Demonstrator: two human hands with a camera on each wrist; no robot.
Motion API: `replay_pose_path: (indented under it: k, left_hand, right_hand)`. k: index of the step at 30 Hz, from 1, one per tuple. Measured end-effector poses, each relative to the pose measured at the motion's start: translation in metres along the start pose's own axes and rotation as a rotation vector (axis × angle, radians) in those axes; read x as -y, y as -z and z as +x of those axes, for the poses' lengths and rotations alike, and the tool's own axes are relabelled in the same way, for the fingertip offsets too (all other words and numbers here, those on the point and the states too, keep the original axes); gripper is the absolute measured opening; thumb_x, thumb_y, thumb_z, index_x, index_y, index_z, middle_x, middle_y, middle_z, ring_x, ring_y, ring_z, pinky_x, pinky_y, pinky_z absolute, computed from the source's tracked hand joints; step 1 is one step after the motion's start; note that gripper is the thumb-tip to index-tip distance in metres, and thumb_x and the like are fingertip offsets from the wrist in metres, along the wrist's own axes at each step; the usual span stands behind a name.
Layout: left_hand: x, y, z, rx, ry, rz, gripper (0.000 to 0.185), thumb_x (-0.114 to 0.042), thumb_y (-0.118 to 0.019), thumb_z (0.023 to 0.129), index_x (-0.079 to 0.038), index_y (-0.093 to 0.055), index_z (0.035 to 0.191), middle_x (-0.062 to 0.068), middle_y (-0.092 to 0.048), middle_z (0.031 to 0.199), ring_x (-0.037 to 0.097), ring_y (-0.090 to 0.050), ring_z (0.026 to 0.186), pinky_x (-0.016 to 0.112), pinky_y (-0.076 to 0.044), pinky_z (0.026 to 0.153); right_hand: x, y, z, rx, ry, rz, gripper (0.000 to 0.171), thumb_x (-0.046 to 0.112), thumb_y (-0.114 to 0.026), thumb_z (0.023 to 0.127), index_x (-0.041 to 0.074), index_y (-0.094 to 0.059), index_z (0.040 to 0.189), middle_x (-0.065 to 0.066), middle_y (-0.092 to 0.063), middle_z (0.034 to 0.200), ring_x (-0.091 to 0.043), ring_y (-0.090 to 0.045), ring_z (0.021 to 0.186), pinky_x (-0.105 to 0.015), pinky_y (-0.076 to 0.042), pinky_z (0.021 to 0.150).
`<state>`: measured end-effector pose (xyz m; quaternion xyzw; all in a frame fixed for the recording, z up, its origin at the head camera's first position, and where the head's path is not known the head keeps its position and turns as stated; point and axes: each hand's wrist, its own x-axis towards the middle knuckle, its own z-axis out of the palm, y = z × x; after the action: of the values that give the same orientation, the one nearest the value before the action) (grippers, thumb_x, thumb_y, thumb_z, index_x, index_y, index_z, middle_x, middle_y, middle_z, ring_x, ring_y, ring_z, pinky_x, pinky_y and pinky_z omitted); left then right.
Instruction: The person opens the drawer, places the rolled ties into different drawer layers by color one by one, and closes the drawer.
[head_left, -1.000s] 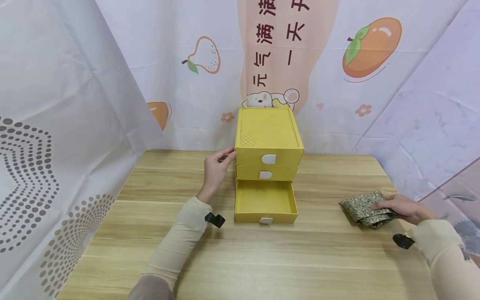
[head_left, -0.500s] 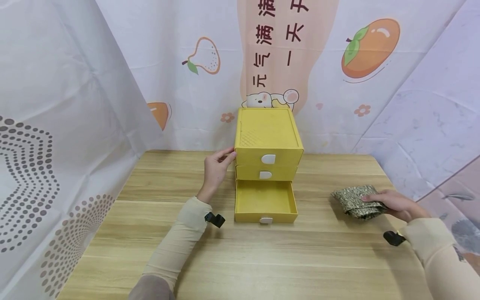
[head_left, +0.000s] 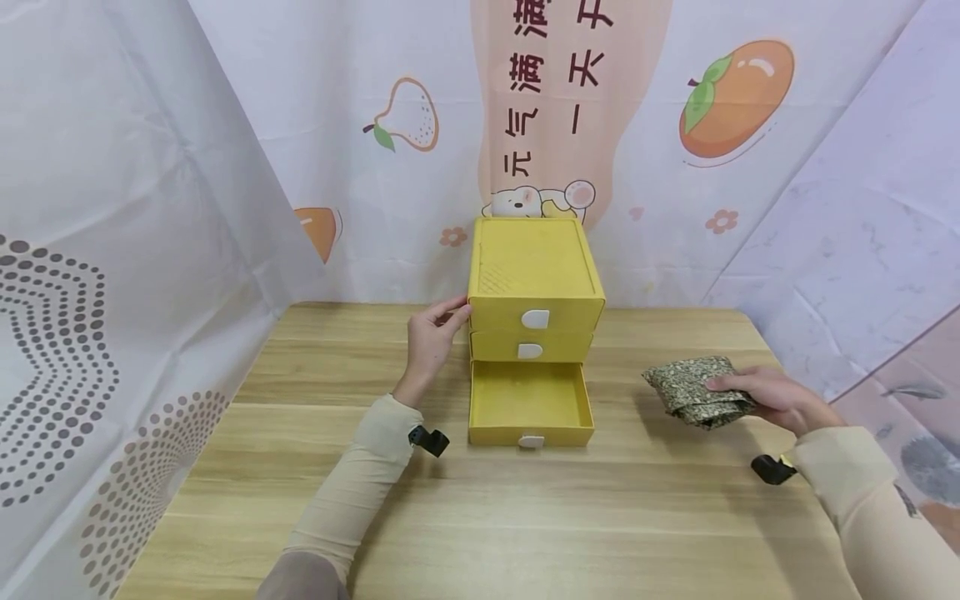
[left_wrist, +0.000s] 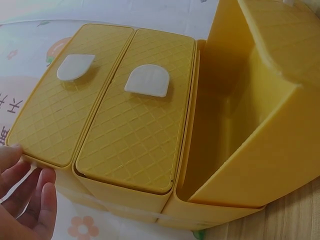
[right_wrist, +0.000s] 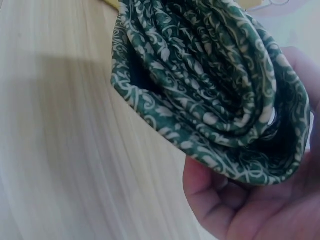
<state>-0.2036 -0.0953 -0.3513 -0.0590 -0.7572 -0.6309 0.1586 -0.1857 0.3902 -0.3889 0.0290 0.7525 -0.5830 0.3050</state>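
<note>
A yellow drawer cabinet [head_left: 536, 258] stands at the table's back, its bottom drawer [head_left: 531, 404] pulled out with a bare floor. Two upper drawers with white tabs are closed. My left hand [head_left: 431, 342] touches the cabinet's left front edge. Up close in the left wrist view, the thumb and fingers of that hand [left_wrist: 25, 200] rest at the corner of the top drawer. To the right, my right hand [head_left: 780, 396] grips a folded green cloth [head_left: 697, 390] with a pale scroll pattern, held over the table. Its layered folds [right_wrist: 200, 75] show in the right wrist view.
A wood-grain table [head_left: 525, 517] spreads beneath both arms. Behind it hangs a white curtain [head_left: 337, 83] printed with fruit and writing, close to the cabinet's back. More printed sheets [head_left: 75, 208] hang along the left and right sides.
My right hand has carried the folded cloth leftward and a little farther back, toward the cabinet. The left hand and the pulled-out drawer have stayed put.
</note>
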Motion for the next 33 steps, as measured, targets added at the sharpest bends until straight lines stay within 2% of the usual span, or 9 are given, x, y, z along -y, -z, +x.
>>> replay_pose_path:
  k: [3, 11, 19, 24, 27, 33]
  left_hand:
    - [0.000, 0.000, -0.001, 0.002, 0.011, -0.010, 0.028, -0.009, -0.069, 0.091, 0.006, -0.069, 0.114, 0.025, -0.069, 0.114, 0.047, -0.065, 0.095, 0.009, -0.046, 0.064]
    - [0.002, -0.001, 0.001, -0.007, 0.006, -0.008, 0.028, -0.009, -0.069, 0.091, 0.006, -0.069, 0.114, 0.025, -0.069, 0.113, 0.046, -0.065, 0.093, 0.010, -0.048, 0.066]
    - [0.001, 0.000, 0.000, -0.018, 0.011, -0.009, 0.027, -0.008, -0.069, 0.090, 0.006, -0.069, 0.113, 0.024, -0.070, 0.112, 0.038, -0.067, 0.089, 0.010, -0.050, 0.067]
    - [0.001, -0.001, 0.000, -0.025, -0.001, -0.019, 0.027, -0.007, -0.069, 0.090, 0.007, -0.069, 0.113, 0.026, -0.069, 0.112, 0.045, -0.066, 0.091, 0.009, -0.050, 0.068]
    - [0.002, -0.001, 0.000, -0.025, -0.007, -0.023, 0.027, -0.006, -0.069, 0.090, 0.007, -0.069, 0.113, 0.026, -0.069, 0.111, 0.048, -0.065, 0.092, 0.008, -0.050, 0.068]
    - [0.003, -0.002, 0.000, -0.027, -0.019, -0.012, 0.026, -0.006, -0.069, 0.090, 0.007, -0.070, 0.112, 0.026, -0.070, 0.110, 0.041, -0.067, 0.088, 0.009, -0.050, 0.067]
  right_hand:
    - [0.003, -0.006, 0.001, 0.000, 0.010, 0.000, 0.012, 0.013, -0.054, 0.098, 0.010, -0.065, 0.095, 0.005, -0.070, 0.089, -0.008, -0.068, 0.083, -0.025, -0.058, 0.078]
    - [0.016, -0.017, 0.002, 0.031, 0.046, -0.048, 0.015, 0.013, -0.053, 0.099, 0.013, -0.068, 0.094, 0.007, -0.071, 0.088, -0.007, -0.067, 0.083, -0.024, -0.056, 0.078]
    - [0.031, -0.031, 0.003, 0.059, 0.068, -0.050, 0.017, 0.012, -0.053, 0.098, 0.018, -0.069, 0.095, 0.007, -0.071, 0.090, -0.007, -0.067, 0.085, -0.024, -0.055, 0.080]
    - [0.039, -0.043, 0.007, 0.045, 0.080, -0.027, 0.009, 0.012, -0.058, 0.096, 0.013, -0.066, 0.098, 0.004, -0.071, 0.090, -0.009, -0.068, 0.083, -0.025, -0.056, 0.079]
    - [0.043, -0.050, 0.009, 0.021, 0.074, -0.022, 0.010, 0.013, -0.060, 0.094, 0.008, -0.064, 0.101, 0.003, -0.071, 0.089, -0.010, -0.068, 0.082, -0.025, -0.057, 0.079]
    - [0.045, -0.062, 0.013, 0.001, 0.067, -0.014, 0.015, 0.013, -0.061, 0.093, 0.002, -0.062, 0.104, 0.002, -0.070, 0.088, -0.010, -0.068, 0.081, -0.025, -0.057, 0.079]
